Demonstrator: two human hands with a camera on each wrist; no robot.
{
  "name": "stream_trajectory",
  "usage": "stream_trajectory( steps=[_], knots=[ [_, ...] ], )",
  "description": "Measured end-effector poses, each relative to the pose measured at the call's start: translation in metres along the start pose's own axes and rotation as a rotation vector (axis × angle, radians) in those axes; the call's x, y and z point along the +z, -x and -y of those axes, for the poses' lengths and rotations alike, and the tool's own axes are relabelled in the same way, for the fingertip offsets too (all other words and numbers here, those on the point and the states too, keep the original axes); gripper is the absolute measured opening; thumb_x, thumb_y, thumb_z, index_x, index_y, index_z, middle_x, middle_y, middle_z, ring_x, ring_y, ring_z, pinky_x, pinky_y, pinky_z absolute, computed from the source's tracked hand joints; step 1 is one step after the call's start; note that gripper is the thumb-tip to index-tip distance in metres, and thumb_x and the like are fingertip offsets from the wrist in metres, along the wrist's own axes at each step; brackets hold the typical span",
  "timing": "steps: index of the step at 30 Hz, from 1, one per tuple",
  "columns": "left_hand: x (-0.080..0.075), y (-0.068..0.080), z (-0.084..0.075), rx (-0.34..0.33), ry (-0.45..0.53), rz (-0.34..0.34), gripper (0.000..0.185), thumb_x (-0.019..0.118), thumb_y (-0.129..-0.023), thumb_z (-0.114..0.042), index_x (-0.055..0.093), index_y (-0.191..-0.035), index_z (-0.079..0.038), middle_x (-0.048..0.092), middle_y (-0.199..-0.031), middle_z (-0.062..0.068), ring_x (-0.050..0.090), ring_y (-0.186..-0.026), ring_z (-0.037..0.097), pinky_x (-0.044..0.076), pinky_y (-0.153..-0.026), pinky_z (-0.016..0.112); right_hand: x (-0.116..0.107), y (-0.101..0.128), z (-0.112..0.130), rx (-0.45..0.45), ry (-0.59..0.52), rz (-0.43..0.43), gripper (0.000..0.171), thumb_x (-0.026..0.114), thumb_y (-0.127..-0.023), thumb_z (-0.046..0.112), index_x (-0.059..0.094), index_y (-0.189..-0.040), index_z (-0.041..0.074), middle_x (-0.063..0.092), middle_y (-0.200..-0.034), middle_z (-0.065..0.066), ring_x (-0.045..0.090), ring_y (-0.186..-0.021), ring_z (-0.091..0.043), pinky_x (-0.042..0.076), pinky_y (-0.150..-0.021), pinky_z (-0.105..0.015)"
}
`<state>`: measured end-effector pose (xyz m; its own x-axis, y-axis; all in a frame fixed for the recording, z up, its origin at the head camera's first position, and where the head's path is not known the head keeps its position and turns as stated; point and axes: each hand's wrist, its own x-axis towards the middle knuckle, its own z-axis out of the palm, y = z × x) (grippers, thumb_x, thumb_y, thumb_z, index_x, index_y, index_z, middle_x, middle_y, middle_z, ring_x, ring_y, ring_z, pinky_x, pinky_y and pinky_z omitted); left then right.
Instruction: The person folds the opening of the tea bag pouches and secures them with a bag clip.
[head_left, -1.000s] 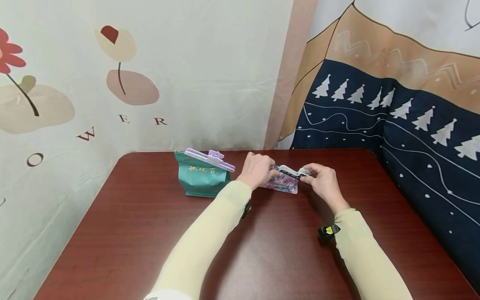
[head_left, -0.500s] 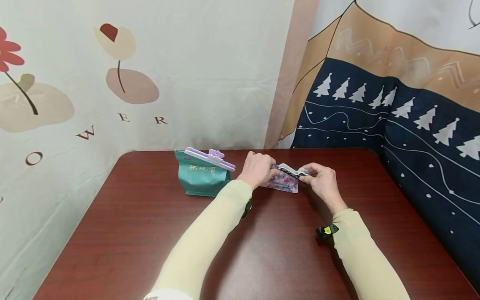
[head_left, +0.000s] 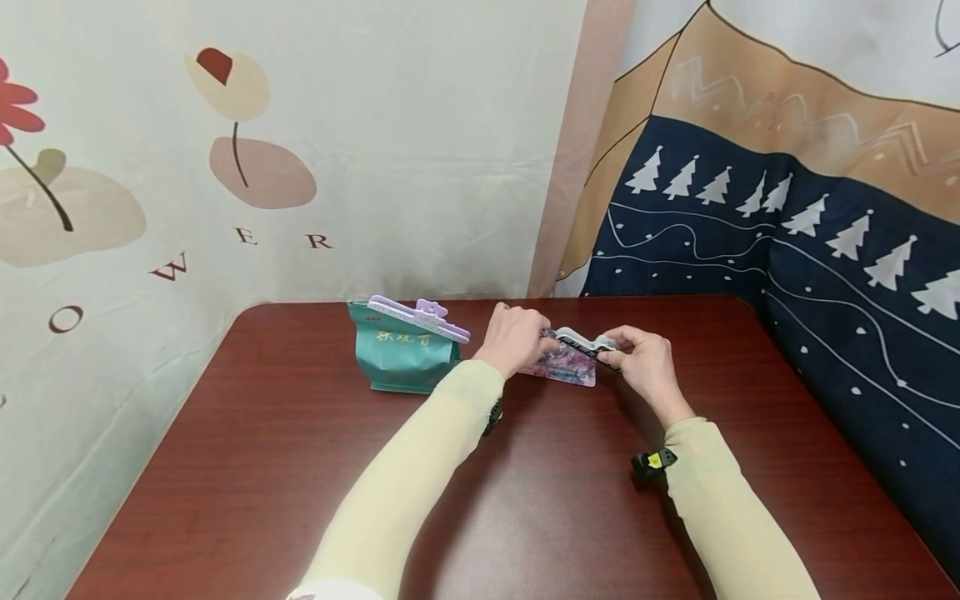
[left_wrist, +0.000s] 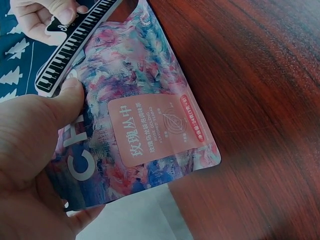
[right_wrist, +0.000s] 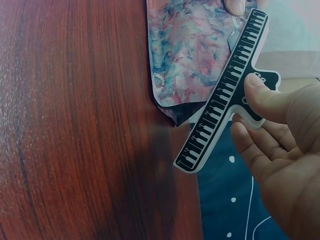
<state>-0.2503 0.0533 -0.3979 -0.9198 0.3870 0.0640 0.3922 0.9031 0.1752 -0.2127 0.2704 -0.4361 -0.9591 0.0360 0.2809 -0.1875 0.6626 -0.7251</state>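
A pink and blue tea pouch stands at the far side of the table, its printed label visible in the left wrist view. My left hand grips it near the upper left corner, the thumb lying on its front. In my right hand is a bag clip printed with black and white piano keys, pinched by its handle between thumb and fingers. The clip lies slanted along the pouch's top right part, one end sticking out past the edge. Whether its jaws have the pouch between them I cannot tell.
Left of the pouch stands a green bag with a lilac clip across its top. Both are on a reddish-brown wooden table. Printed cloth hangs behind, and dark blue tree-patterned cloth borders the right side.
The clip's right end tilts slightly lower than a second ago, and the right forearm has shifted a little left. Otherwise the hands, pouch and green bag look the same.
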Motion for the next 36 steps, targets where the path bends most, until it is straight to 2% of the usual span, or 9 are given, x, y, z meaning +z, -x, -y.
stream_trajectory(
  steps=[16, 25, 28, 33, 36],
  knots=[
    [0.001, 0.0, 0.0, 0.002, -0.007, -0.001, 0.045, 0.073, -0.094, -0.048, 0.074, -0.13, -0.022, 0.075, -0.124, -0.002, 0.066, -0.104, 0.018, 0.038, -0.099, 0.038, -0.001, -0.001, 0.0, -0.032, 0.002, 0.006, 0.021, 0.083, -0.084, 0.0, 0.079, -0.104, 0.003, 0.077, -0.092, -0.019, 0.065, -0.083, -0.028, 0.048, -0.061, -0.024],
    [0.001, 0.002, -0.001, -0.001, -0.013, -0.004, 0.043, 0.073, -0.094, -0.049, 0.075, -0.13, -0.023, 0.075, -0.123, -0.002, 0.066, -0.103, 0.017, 0.039, -0.098, 0.038, -0.004, -0.005, 0.0, 0.003, -0.015, 0.034, 0.02, 0.084, -0.083, 0.001, 0.079, -0.102, 0.002, 0.077, -0.091, -0.018, 0.068, -0.081, -0.029, 0.048, -0.059, -0.024],
    [0.001, 0.002, -0.001, -0.002, -0.015, -0.005, 0.043, 0.073, -0.094, -0.048, 0.075, -0.13, -0.023, 0.075, -0.122, -0.002, 0.066, -0.103, 0.017, 0.039, -0.097, 0.038, -0.003, -0.005, 0.001, -0.01, -0.007, 0.026, 0.019, 0.084, -0.083, 0.0, 0.079, -0.101, 0.002, 0.077, -0.091, -0.018, 0.068, -0.079, -0.028, 0.047, -0.059, -0.023],
    [0.001, 0.002, 0.0, 0.003, -0.028, -0.023, 0.039, 0.073, -0.094, -0.048, 0.077, -0.125, -0.024, 0.078, -0.111, -0.004, 0.065, -0.094, 0.015, 0.039, -0.095, 0.036, 0.0, -0.004, 0.008, -0.08, 0.029, 0.004, 0.02, 0.084, -0.083, -0.001, 0.079, -0.102, 0.002, 0.077, -0.092, -0.018, 0.068, -0.079, -0.029, 0.05, -0.063, -0.024],
    [0.002, 0.001, 0.0, 0.01, -0.032, -0.028, 0.036, 0.073, -0.094, -0.048, 0.079, -0.12, -0.024, 0.078, -0.1, -0.005, 0.063, -0.088, 0.014, 0.039, -0.092, 0.036, 0.002, -0.005, 0.013, -0.092, 0.031, 0.003, 0.02, 0.083, -0.084, -0.001, 0.079, -0.103, 0.003, 0.077, -0.092, -0.018, 0.069, -0.079, -0.03, 0.051, -0.064, -0.026]
  ],
)
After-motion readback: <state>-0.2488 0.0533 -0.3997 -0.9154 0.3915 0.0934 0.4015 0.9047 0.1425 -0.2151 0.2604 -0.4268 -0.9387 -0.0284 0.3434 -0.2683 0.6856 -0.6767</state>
